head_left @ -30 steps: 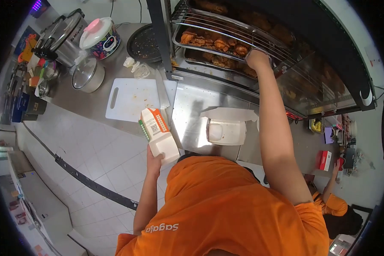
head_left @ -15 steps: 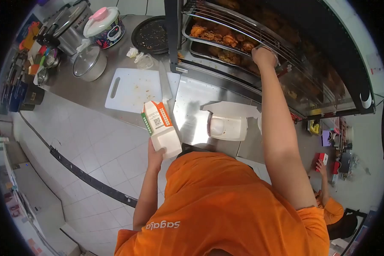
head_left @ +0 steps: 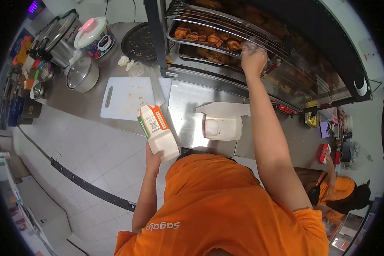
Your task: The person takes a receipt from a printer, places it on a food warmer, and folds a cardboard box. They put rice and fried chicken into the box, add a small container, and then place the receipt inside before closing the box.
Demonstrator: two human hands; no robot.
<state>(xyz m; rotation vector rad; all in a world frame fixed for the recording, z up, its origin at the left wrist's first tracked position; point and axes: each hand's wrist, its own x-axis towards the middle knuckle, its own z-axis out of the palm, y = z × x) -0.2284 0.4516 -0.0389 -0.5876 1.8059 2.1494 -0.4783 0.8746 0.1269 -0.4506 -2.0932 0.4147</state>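
Note:
My left hand (head_left: 154,160) is closed on an open paper box (head_left: 165,144) with orange and green printing, its thumb over the rim. My right hand (head_left: 254,59) reaches into the open cabinet at the edge of a tray of fried chicken (head_left: 215,39). Clear plastic covers its fingers, and what they hold, if anything, is hidden. A second open box (head_left: 232,128) stands on the metal counter with a round white item (head_left: 211,127) inside. Left of it, a knife (head_left: 156,87) lies on the white cutting board (head_left: 123,96).
A round black tray (head_left: 138,42), crumpled plastic (head_left: 135,68), a lidded pot (head_left: 83,76) and a rice cooker (head_left: 94,39) stand on the counter at the left. The glass cabinet door (head_left: 315,77) hangs open at the right. A co-worker (head_left: 339,192) is at the lower right near a red box (head_left: 324,152).
My right hand has shifted slightly along the tray, and its plastic covering shows more. The view has moved a little. The co-worker at the right shows more fully.

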